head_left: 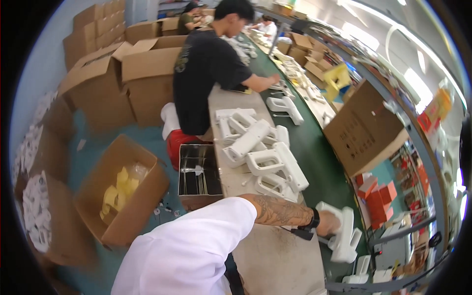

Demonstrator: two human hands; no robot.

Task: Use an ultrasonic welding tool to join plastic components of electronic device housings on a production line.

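My left arm, in a white sleeve with a black wristband, reaches across the bench to the right. At the end of it, my left hand (328,223) grips a white plastic pistol-grip housing (345,238) over the green belt; the housing partly hides the fingers, and the hand is slightly blurred. Nearer me and to the right lies another white plastic part (363,269). Beyond my forearm, a heap of similar white housings with looped handles (268,160) lies on the bench. My right hand is not in view.
The pale bench (280,255) runs alongside the green belt (314,142). A co-worker in a dark shirt (206,73) sits farther up it. An open carton with yellow pieces (135,201) stands on the left floor; a large carton (366,128) is tilted beyond the belt.
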